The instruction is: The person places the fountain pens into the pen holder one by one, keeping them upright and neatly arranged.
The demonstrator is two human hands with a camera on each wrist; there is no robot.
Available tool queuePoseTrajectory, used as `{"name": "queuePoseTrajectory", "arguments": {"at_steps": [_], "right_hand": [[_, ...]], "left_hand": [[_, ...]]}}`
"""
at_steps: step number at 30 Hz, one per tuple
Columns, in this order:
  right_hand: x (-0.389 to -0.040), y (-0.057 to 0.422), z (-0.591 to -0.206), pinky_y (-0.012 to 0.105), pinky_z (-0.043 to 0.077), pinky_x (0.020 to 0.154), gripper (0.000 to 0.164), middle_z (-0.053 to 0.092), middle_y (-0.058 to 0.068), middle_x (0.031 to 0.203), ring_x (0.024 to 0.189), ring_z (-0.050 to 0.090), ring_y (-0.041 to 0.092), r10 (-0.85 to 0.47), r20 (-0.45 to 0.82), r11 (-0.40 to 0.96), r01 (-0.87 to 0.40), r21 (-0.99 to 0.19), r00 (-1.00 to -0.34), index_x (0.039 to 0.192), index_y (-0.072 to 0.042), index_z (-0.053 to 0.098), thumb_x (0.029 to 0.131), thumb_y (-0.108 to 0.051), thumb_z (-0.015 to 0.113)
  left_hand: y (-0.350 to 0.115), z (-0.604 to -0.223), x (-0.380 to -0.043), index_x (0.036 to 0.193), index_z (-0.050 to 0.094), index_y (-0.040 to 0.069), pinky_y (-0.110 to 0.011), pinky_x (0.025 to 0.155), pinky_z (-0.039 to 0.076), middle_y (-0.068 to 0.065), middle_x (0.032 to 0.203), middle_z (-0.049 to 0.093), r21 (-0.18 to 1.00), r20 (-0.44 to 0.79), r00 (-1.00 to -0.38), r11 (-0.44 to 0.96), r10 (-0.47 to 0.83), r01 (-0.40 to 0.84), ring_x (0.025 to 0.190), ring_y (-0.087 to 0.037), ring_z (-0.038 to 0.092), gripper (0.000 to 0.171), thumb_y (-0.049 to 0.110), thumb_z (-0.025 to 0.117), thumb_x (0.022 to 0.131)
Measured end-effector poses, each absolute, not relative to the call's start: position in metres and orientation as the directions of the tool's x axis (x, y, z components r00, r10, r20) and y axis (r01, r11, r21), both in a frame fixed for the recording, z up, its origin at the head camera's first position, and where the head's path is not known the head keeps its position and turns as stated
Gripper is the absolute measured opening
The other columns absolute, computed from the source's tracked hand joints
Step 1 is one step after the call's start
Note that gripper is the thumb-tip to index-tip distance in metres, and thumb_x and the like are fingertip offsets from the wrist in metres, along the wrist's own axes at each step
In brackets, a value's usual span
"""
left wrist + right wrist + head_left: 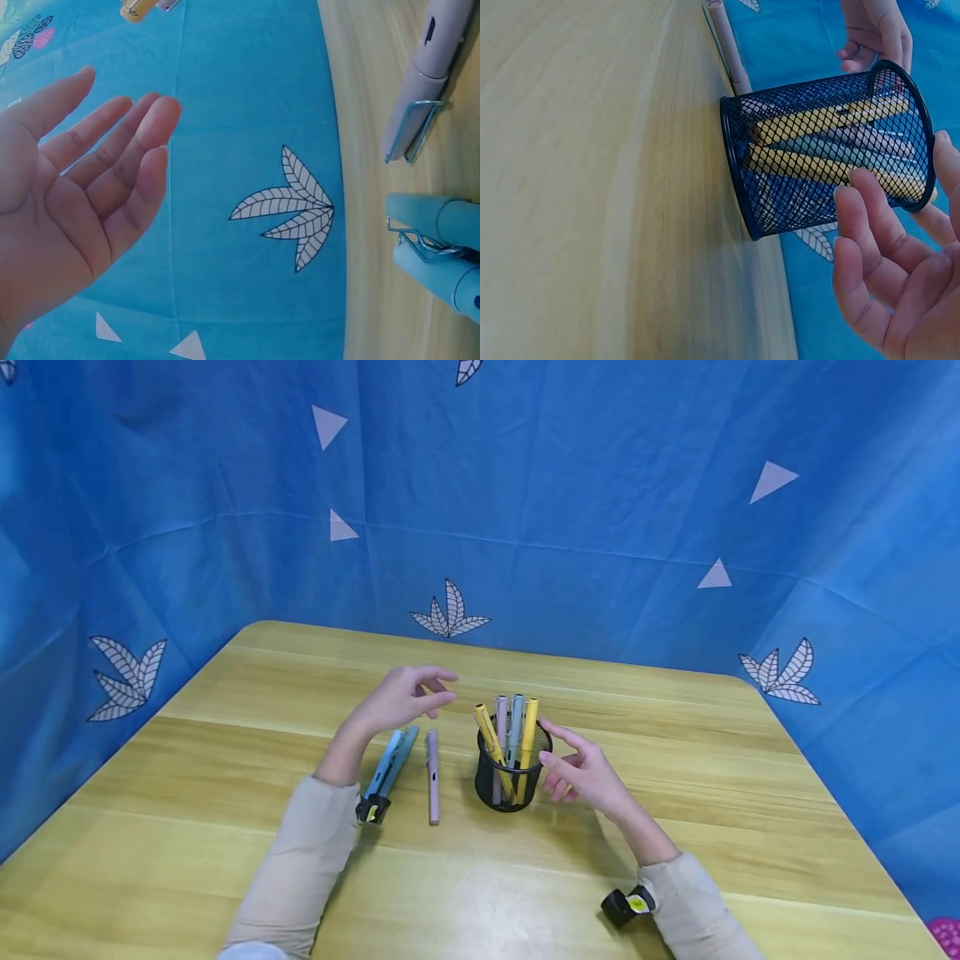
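Observation:
A black mesh pen cup point(485, 781) stands upright on the table, holding two yellow pens point(529, 727), a lilac pen point(501, 713) and a grey-blue pen point(515, 720). Beside its right wall is my right hand point(588, 772), fingers loosely bent and fingertips right at the rim; in the right wrist view they overlap the mesh. My left hand point(408, 695) hovers left of the cup with relaxed fingers and a bare palm point(67, 195). Below it, a second lilac pen point(433, 785) lies on the table, left of which are a light blue pen point(384, 764) and a teal pen point(402, 756) side by side.
The wooden table point(487, 877) ends at a blue cloth point(600, 527) with white leaves and triangles, hanging behind and at both sides. Small black cameras are strapped at the left wrist point(372, 810) and right wrist point(626, 906).

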State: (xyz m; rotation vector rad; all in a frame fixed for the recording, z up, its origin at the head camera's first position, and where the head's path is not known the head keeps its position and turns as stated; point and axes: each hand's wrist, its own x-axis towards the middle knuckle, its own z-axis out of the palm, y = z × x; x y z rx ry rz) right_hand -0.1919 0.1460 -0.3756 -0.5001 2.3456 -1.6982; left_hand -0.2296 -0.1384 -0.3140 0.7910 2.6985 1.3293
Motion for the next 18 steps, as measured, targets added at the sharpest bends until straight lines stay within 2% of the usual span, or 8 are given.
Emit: {"name": "queuePoseTrajectory", "arguments": {"at_steps": [3, 9, 15, 18], "right_hand": [[-0.1912, 0.1464, -0.3745, 0.044, 0.050, 0.047, 0.056, 0.059, 0.026, 0.068, 0.052, 0.057, 0.029, -0.392, 0.036, 0.276, -0.155, -0.949, -0.919, 0.141, -0.010, 0.026, 0.091, -0.018, 0.052], [-0.1922, 0.1477, -0.3767, 0.045, 0.050, 0.048, 0.055, 0.058, 0.028, 0.068, 0.052, 0.057, 0.029, -0.390, 0.033, 0.267, -0.147, -0.952, -0.920, 0.141, -0.011, 0.027, 0.092, -0.020, 0.051], [-0.1934, 0.1490, -0.3775, 0.049, 0.049, 0.049, 0.055, 0.060, 0.024, 0.068, 0.052, 0.057, 0.026, -0.389, 0.034, 0.265, -0.147, -0.953, -0.921, 0.140, -0.012, 0.029, 0.092, -0.022, 0.052], [-0.1936, 0.1496, -0.3775, 0.049, 0.049, 0.049, 0.055, 0.060, 0.024, 0.067, 0.051, 0.057, 0.025, -0.387, 0.037, 0.264, -0.149, -0.953, -0.921, 0.140, -0.012, 0.029, 0.092, -0.022, 0.052]], "left_hand": [[-0.1379, -0.3166, -0.2310, 0.121, 0.052, 0.000, -0.034, 0.063, 0.051, -0.014, 0.097, 0.063, 0.729, 0.184, -0.866, 0.527, 0.465, 0.437, 0.064, -0.016, 0.060, 0.036, 0.018, 0.055, 0.090], [-0.1378, -0.3221, -0.2337, 0.120, 0.053, 0.002, -0.027, 0.059, 0.050, -0.012, 0.096, 0.062, 0.646, 0.151, -0.878, 0.627, 0.455, 0.436, 0.063, -0.015, 0.059, 0.035, 0.018, 0.055, 0.090], [-0.1415, -0.3222, -0.2326, 0.120, 0.054, 0.001, -0.027, 0.065, 0.050, -0.012, 0.102, 0.061, 0.533, 0.113, -0.903, 0.742, 0.414, 0.407, 0.081, -0.018, 0.059, 0.036, 0.018, 0.057, 0.089], [-0.1427, -0.3227, -0.2330, 0.120, 0.054, 0.002, -0.027, 0.063, 0.050, -0.012, 0.099, 0.062, 0.532, 0.093, -0.911, 0.753, 0.403, 0.387, 0.079, -0.020, 0.060, 0.036, 0.019, 0.057, 0.089]]}}
